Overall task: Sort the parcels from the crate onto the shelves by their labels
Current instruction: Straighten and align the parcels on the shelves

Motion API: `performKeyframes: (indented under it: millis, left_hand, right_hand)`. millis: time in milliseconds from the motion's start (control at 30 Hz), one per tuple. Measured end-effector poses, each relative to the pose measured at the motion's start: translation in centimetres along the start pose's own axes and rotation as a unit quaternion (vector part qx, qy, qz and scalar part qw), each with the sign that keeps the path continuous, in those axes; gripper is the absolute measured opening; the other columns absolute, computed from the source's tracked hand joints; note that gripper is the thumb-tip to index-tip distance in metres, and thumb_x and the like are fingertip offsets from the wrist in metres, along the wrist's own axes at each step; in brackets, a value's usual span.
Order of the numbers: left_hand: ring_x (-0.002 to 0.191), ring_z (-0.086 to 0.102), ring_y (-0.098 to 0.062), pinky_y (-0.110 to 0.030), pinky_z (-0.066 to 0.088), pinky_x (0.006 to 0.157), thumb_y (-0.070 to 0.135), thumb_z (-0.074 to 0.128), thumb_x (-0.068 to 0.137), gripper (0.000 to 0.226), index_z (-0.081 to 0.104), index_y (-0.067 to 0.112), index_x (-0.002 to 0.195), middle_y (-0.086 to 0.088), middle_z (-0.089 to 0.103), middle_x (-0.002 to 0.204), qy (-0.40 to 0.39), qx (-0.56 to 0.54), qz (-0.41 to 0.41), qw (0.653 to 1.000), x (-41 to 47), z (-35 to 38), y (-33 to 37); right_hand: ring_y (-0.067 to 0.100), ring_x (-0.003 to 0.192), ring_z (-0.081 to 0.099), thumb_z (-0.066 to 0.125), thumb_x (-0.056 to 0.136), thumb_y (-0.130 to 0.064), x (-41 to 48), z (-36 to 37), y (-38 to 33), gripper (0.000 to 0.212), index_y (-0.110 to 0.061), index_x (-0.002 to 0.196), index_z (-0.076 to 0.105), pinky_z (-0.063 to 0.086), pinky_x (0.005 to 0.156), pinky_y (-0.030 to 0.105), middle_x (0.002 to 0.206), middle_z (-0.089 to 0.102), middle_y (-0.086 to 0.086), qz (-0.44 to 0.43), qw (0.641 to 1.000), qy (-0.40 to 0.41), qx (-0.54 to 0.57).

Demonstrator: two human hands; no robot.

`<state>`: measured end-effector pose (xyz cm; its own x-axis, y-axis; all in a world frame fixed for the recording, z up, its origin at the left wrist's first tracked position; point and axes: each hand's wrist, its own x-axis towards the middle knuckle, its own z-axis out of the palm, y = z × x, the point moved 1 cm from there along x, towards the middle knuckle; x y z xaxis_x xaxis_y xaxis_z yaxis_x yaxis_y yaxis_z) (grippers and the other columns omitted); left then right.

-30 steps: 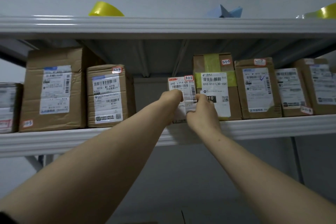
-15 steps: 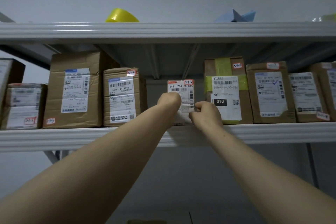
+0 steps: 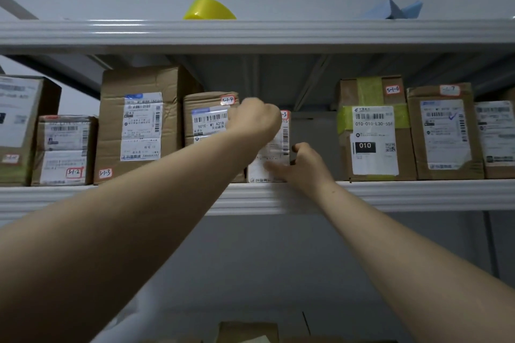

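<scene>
Parcel [image 3: 280, 145], head view: a small package with a white barcode label stands upright on the front edge of the middle shelf [image 3: 418, 195], held between both hands. The left hand [image 3: 255, 120] lies at its upper left corner, fingers curled over the top edge so that the knuckles face the camera and cover part of the label. The right hand [image 3: 303, 164] lies at its lower right corner, thumb on the right edge and fingers, blurred, across the label's front, pinching the package.

Shelf contents, left to right: a partly cropped box [image 3: 16, 120]; a low box [image 3: 64, 150] tagged 3-1-2; a tall box [image 3: 139, 125] tagged 3-1-3; a box [image 3: 206, 125] tagged with a number ending 1-4, just beside the parcel on its left. A gap separates the parcel from the green-taped box [image 3: 373, 142] tagged 5-1-6 on its right, followed by a box [image 3: 446, 133] with a tag ending in 7 and a further box [image 3: 496, 136] at the frame edge.

The upper shelf [image 3: 250, 33] carries a yellow object [image 3: 209, 10] and a blue object [image 3: 398, 10], only their tops visible.
</scene>
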<state>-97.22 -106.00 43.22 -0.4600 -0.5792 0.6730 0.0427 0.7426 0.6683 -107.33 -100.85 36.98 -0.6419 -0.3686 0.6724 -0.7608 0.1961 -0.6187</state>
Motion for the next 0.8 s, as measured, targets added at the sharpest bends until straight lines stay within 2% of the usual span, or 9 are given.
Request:
performKeyframes:
  millis: [100,200,300,400,467,567,633,667,800]
  left_hand:
    - [0.085,0.051,-0.023,-0.032,0.044,0.072,0.009,0.035,0.093,0.016,0.049,0.003,0.097,-0.014,0.052,0.096,0.019,-0.011,0.031,0.999,0.4,-1.4,0.3]
    - [0.076,0.046,-0.017,-0.026,0.038,0.068,0.005,0.035,0.094,0.013,0.047,0.004,0.090,-0.006,0.041,0.075,0.024,-0.019,0.043,0.999,0.5,-2.2,0.8]
    - [0.076,0.049,-0.019,-0.029,0.044,0.067,0.006,0.037,0.093,0.017,0.054,0.003,0.093,-0.010,0.049,0.082,0.003,-0.027,0.044,0.999,1.2,-1.8,0.7]
    - [0.103,0.054,-0.027,-0.036,0.046,0.087,0.007,0.041,0.091,0.037,0.053,0.005,0.126,-0.012,0.056,0.114,-0.033,-0.058,0.065,0.996,1.2,0.0,0.8]
    - [0.120,0.048,-0.028,-0.032,0.040,0.097,0.007,0.044,0.091,0.046,0.046,0.008,0.136,-0.011,0.052,0.133,-0.048,-0.084,0.081,0.992,0.8,1.5,1.3]
    - [0.100,0.055,-0.024,-0.027,0.044,0.084,0.006,0.048,0.090,0.043,0.051,0.007,0.132,-0.011,0.058,0.121,-0.080,-0.118,0.084,0.986,-0.1,4.3,2.2]
    - [0.072,0.052,-0.018,-0.024,0.042,0.065,0.005,0.050,0.088,0.029,0.059,0.006,0.115,-0.011,0.059,0.093,-0.105,-0.136,0.066,0.983,-0.6,6.2,2.8]
    - [0.069,0.052,-0.018,-0.024,0.040,0.063,0.005,0.051,0.087,0.021,0.059,0.006,0.106,-0.012,0.057,0.090,-0.113,-0.137,0.049,0.983,-0.7,7.3,3.2]
    - [0.109,0.056,-0.030,-0.032,0.044,0.077,0.008,0.056,0.090,0.046,0.043,0.002,0.134,-0.016,0.054,0.122,-0.162,-0.147,-0.044,0.975,-0.8,11.9,3.8]
  right_hand:
    - [0.026,0.107,0.059,0.074,0.077,-0.041,0.3,0.8,-0.5,0.057,-0.007,0.115,0.050,0.048,0.092,0.044,0.118,0.061,0.007,0.002,1.000,-0.003,0.004]
    - [0.026,0.108,0.059,0.073,0.079,-0.038,0.5,1.1,-0.4,0.053,-0.008,0.116,0.050,0.048,0.093,0.045,0.119,0.062,0.007,0.008,1.000,-0.003,0.007]
    - [0.022,0.110,0.056,0.070,0.081,-0.040,0.3,0.6,-0.1,0.063,-0.008,0.127,0.043,0.046,0.095,0.040,0.123,0.057,0.001,0.017,1.000,-0.005,0.017]
    - [0.024,0.121,0.050,0.067,0.082,-0.043,-0.2,-0.9,0.8,0.078,-0.011,0.143,0.031,0.043,0.100,0.042,0.135,0.050,0.007,0.027,0.998,0.056,0.023]
    - [0.023,0.116,0.053,0.067,0.084,-0.037,-0.6,-2.7,2.2,0.067,-0.014,0.140,0.037,0.045,0.097,0.040,0.129,0.053,0.005,0.012,0.993,0.115,0.023]
    - [0.019,0.108,0.057,0.064,0.088,-0.025,-1.4,-6.1,4.2,0.046,-0.015,0.129,0.048,0.047,0.093,0.036,0.113,0.055,-0.002,0.000,0.985,0.172,0.005]
    - [0.019,0.108,0.056,0.063,0.088,-0.019,-1.9,-8.1,5.1,0.039,-0.016,0.125,0.051,0.048,0.093,0.038,0.117,0.057,0.001,-0.007,0.980,0.198,-0.003]
    - [0.018,0.109,0.055,0.061,0.088,-0.017,-2.0,-9.0,5.6,0.039,-0.017,0.125,0.051,0.048,0.092,0.038,0.120,0.057,0.002,-0.009,0.979,0.203,-0.009]
    - [0.013,0.109,0.053,0.057,0.089,-0.017,-2.6,-12.7,8.2,0.038,-0.020,0.127,0.050,0.049,0.088,0.032,0.124,0.054,-0.002,-0.015,0.978,0.203,-0.040]
